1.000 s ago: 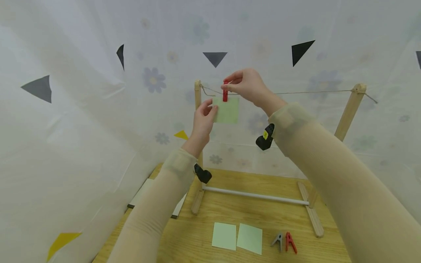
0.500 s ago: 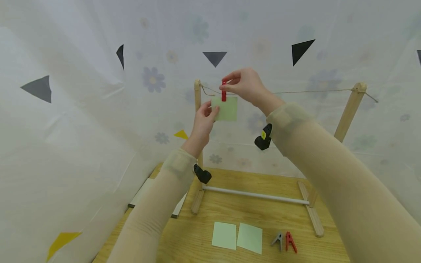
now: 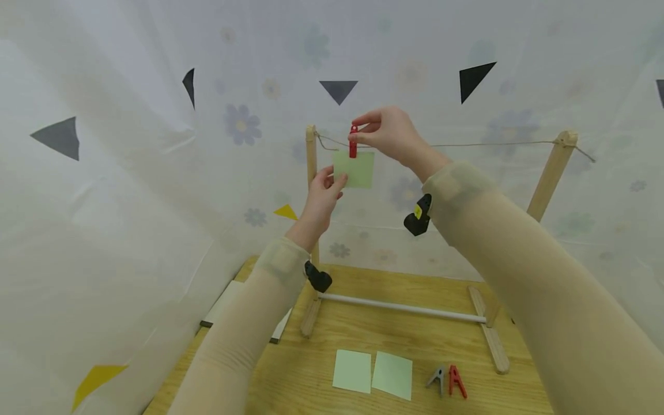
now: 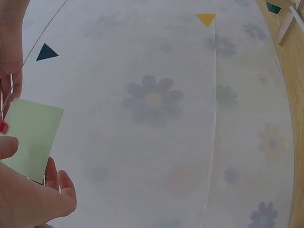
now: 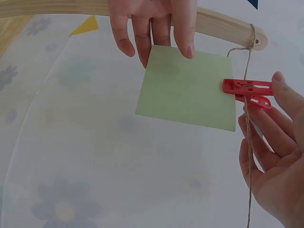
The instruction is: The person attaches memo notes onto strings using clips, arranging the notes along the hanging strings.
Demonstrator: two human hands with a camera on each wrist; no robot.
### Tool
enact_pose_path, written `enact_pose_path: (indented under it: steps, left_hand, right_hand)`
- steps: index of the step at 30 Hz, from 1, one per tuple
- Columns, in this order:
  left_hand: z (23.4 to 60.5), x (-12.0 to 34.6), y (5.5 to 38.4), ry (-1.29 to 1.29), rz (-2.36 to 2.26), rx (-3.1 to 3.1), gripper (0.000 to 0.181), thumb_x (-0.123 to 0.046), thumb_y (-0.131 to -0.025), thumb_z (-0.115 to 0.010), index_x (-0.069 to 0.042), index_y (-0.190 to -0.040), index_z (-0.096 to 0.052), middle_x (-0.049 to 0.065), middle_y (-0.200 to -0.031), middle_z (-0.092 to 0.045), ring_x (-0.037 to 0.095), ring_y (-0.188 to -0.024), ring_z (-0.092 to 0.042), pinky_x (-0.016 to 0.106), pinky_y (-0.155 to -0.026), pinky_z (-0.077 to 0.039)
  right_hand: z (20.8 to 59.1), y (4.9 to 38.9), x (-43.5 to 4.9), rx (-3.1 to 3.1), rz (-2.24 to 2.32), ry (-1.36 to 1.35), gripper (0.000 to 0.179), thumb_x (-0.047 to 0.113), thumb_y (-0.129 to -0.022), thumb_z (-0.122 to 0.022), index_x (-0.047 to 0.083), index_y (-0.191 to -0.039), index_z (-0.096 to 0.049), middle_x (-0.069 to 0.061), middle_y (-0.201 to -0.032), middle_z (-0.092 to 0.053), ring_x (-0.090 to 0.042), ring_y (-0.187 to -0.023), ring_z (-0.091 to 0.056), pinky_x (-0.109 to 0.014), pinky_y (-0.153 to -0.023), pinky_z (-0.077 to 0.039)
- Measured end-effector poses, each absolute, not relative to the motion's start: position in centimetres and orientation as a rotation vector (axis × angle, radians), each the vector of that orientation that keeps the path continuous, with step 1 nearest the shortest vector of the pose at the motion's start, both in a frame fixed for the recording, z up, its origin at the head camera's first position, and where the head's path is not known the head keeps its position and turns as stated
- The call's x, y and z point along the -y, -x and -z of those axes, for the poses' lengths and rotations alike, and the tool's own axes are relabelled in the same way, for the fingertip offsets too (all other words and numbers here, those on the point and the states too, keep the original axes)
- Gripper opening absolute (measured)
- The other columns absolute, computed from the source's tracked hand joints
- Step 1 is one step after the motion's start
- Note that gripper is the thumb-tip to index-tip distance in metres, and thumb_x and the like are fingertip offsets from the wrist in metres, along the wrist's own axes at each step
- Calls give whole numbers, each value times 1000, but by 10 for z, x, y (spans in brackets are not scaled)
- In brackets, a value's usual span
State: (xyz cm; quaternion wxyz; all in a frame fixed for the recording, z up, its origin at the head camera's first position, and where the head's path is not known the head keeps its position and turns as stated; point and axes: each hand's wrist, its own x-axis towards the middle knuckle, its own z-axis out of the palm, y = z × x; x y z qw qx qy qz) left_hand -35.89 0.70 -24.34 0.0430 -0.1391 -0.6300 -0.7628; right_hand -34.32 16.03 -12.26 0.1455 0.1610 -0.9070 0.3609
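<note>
A pale green paper square (image 3: 360, 173) hangs at the twine line (image 3: 493, 144), near the left post. My left hand (image 3: 323, 199) pinches its left edge, thumb in front and fingers behind. At the top edge of the paper a red clothespin (image 3: 353, 144) stands upright. My right hand (image 3: 394, 135) pinches the handles of this pin between thumb and fingers. In the right wrist view the clothespin (image 5: 244, 88) overlaps both the paper's edge and the twine (image 5: 249, 166). Only the tip of the clothespin (image 4: 3, 127) shows in the left wrist view.
Two more green paper squares (image 3: 352, 371) (image 3: 392, 375) lie on the wooden table (image 3: 290, 374). Right of them are a grey clothespin (image 3: 437, 378) and another red clothespin (image 3: 456, 381). A white rod (image 3: 404, 309) joins the stand's feet. White boards (image 3: 224, 302) lie at the left.
My left thumb has slid a little lower on the paper's left edge. The paper and the red clothespin have risen very slightly in view; my right hand keeps its pinch.
</note>
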Motion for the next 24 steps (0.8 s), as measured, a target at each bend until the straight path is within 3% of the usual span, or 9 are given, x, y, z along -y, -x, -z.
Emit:
enact_pose_path:
  steps: [11, 15, 24]
  left_hand:
    - [248, -7, 362, 426, 2402, 1882, 48, -9, -101, -56, 1, -144, -40, 23, -138, -52, 33, -127, -52, 49, -114, -36]
    - [253, -4, 362, 400, 2419, 1910, 50, -11, -101, -57, -1, -146, -38, 23, -136, -53, 39, -132, -48, 47, -113, -37]
    - [270, 3, 366, 383, 2419, 1958, 56, -9, -101, -56, -1, -150, -30, 23, -144, -48, 37, -135, -47, 47, -114, -37]
  right_hand:
    - [118, 338, -167, 2612, -1032, -460, 52, 30, -93, -70, 11, -140, -57, -12, -129, -67, -21, -124, -60, -39, -104, -47]
    - [117, 334, -171, 2597, -1061, -454, 54, 30, -93, -70, 14, -142, -55, -11, -130, -66, -20, -123, -60, -37, -103, -48]
    - [117, 320, -181, 2518, -1101, -479, 54, 33, -91, -72, 21, -141, -55, -8, -123, -70, -18, -114, -64, -36, -101, -49]
